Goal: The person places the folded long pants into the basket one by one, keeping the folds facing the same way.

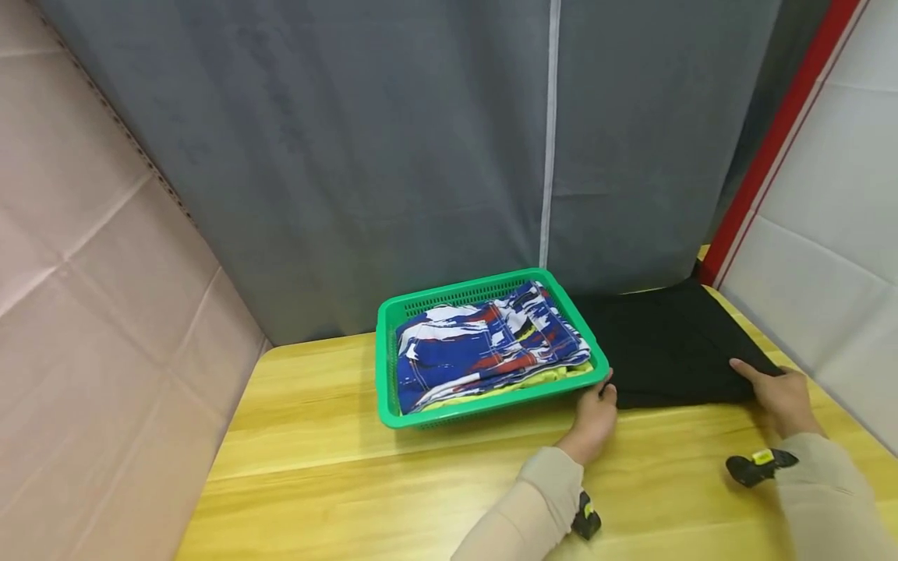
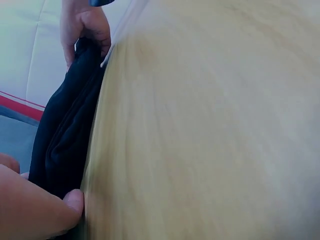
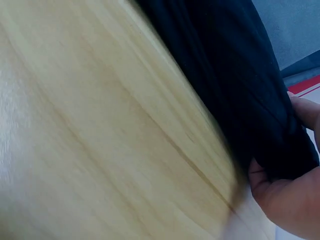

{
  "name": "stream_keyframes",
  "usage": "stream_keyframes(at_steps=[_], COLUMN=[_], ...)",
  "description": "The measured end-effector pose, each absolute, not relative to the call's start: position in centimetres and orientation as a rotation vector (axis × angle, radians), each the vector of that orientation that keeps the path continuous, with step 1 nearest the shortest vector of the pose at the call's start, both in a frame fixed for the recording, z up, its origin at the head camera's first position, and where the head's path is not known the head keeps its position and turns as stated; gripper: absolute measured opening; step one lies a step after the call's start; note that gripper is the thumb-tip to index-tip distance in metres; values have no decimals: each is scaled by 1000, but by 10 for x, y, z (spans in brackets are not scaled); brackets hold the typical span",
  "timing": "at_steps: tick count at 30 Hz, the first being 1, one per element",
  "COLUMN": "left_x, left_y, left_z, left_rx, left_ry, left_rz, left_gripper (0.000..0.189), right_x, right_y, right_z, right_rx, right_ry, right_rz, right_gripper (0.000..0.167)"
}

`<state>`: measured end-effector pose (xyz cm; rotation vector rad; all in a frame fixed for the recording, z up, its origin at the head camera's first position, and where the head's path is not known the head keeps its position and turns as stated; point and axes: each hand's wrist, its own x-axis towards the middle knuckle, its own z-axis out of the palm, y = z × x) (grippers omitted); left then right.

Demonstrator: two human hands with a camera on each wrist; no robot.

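Note:
A folded black cloth garment (image 1: 673,343) lies on the table to the right of a green basket. At its near left corner, beside the basket's rim, my left hand (image 1: 595,413) grips the cloth. My right hand (image 1: 782,397) holds the near right corner, thumb on top. The left wrist view shows the left thumb and fingers (image 2: 37,205) around the thick folded edge of the black cloth (image 2: 67,130). In the right wrist view the right hand (image 3: 292,202) pinches the other end, thumb and fingers on opposite sides of the layers.
The green basket (image 1: 491,402) holds a folded blue, white and red patterned garment (image 1: 456,354) over a yellow cloth (image 1: 522,383). A grey curtain (image 1: 365,156) hangs behind the wooden table (image 1: 316,467). Pale panels (image 1: 119,273) stand at the left and right sides.

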<state>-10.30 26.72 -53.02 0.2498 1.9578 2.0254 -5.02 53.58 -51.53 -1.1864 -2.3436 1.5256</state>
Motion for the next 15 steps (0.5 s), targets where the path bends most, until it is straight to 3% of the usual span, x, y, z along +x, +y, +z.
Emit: stream_keyframes(at_steps=[9, 15], left_x=[-102, -99], left_y=[264, 263], left_z=[-535, -535], left_rx=[187, 103], left_ry=[1910, 1795], left_rz=[2096, 2097], left_gripper=[22, 33], right_x=[-24, -16], right_y=[547, 549], right_z=[-513, -514], right_rx=[-1053, -1169], right_ry=[-2394, -2475], right_rz=[1662, 1583], right_gripper=[107, 104])
